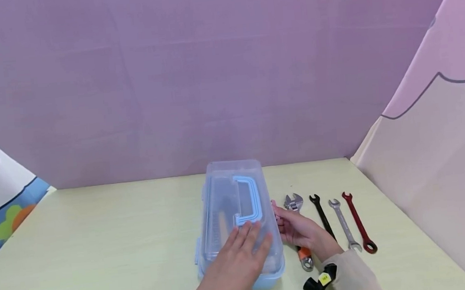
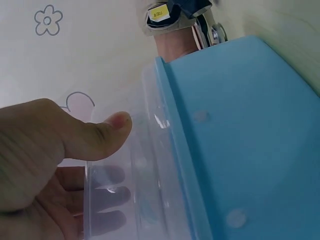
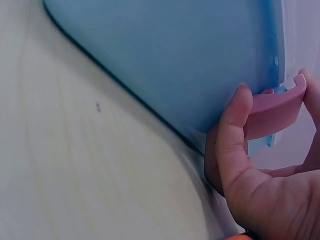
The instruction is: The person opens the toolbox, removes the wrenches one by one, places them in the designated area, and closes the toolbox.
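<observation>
Pale green-yellow table (image 1: 101,246) w/ a purple backdrop behind, cartoon-print panels at both sides. Clear plastic box (image 1: 238,222) w/ a light-blue base sits mid-table, long axis running away from the person; its clear lid is on, blue carry handle (image 1: 247,200) lying flat on top. Left hand (image 1: 237,263) lies flat on the near part of the lid, fingers straight and together, tips reaching just to the handle's near end; left wrist view shows the thumb (image 2: 107,135) stretched along the lid's edge and the other fingers seen through the clear plastic, pressing from above. Right hand (image 1: 298,231) is at the box's right side wall, fingers curled; right wrist view shows thumb and fingers (image 3: 237,135) hooked round a pink latch (image 3: 275,112) on the blue base, gripping it.

Just right of the box, partly under the right hand, lies an adjustable wrench (image 1: 294,204) w/ an orange grip; then in a row, near each other but apart: black spanner (image 1: 318,208), silver spanner (image 1: 343,225), red spanner (image 1: 357,224), all w/ heads pointing away. A black strap w/ yellow tag (image 1: 321,281) sits on the right wrist, beige sleeve below it.
</observation>
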### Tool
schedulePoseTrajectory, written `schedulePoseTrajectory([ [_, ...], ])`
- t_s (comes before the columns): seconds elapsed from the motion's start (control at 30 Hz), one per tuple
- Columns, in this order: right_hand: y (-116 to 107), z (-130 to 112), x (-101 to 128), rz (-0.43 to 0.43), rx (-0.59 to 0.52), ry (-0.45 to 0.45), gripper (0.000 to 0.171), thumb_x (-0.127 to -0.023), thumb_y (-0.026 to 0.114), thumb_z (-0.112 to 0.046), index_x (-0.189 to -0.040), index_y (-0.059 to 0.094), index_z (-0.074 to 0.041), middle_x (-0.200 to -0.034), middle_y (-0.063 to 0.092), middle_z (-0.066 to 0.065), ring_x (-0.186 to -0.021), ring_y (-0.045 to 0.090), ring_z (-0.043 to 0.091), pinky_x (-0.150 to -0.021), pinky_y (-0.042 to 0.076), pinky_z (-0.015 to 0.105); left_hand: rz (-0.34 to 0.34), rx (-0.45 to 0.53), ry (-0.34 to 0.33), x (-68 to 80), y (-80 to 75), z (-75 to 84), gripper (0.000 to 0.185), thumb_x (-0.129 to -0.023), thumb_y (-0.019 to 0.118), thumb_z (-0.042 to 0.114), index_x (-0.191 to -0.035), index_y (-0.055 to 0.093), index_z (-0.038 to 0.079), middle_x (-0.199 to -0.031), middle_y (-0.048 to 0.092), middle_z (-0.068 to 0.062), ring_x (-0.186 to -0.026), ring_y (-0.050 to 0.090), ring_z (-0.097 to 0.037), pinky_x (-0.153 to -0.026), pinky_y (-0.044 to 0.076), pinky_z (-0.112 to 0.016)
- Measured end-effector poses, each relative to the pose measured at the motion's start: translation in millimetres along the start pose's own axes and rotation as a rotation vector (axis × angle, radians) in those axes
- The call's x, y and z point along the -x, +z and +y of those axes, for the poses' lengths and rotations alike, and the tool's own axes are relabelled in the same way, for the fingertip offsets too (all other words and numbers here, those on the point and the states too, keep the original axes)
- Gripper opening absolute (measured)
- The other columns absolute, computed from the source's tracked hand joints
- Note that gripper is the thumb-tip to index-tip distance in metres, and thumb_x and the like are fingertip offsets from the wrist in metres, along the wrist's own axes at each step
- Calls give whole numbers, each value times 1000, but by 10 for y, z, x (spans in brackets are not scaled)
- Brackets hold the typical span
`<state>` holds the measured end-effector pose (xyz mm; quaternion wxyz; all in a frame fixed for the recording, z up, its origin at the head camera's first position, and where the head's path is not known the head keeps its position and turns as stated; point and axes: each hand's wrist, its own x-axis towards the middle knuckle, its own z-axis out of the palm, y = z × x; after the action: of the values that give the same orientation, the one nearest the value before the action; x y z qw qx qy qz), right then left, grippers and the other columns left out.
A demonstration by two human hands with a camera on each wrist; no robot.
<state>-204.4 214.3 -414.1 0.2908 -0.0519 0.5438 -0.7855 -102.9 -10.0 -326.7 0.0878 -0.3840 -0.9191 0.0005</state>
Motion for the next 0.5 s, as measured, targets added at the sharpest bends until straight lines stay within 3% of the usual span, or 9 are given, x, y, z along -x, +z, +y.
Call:
schedulePoseTrajectory([
  [0.27, 1, -11, -7, -31, -15, 0, 21, -101, 46, -30, -107, 63, -20, -97, 69, 1, -90, 65, 13, -84, 58, 27, 27, 19, -14, 24, -19, 15, 70, -81, 68, 0, -144, 42, 17, -150, 39, -14, -138, 38, -31, -113, 38, -46],
  [0.5, -23, -12, 11, -73, -10, 1, 23, -102, 43, -28, -109, 63, -20, -100, 68, 0, -93, 64, 12, -86, 57, 26, 60, -31, -14, 30, 15, 59, 61, -86, 66, 10, -142, 44, 17, -148, 42, -15, -137, 40, -31, -110, 41, -48],
])
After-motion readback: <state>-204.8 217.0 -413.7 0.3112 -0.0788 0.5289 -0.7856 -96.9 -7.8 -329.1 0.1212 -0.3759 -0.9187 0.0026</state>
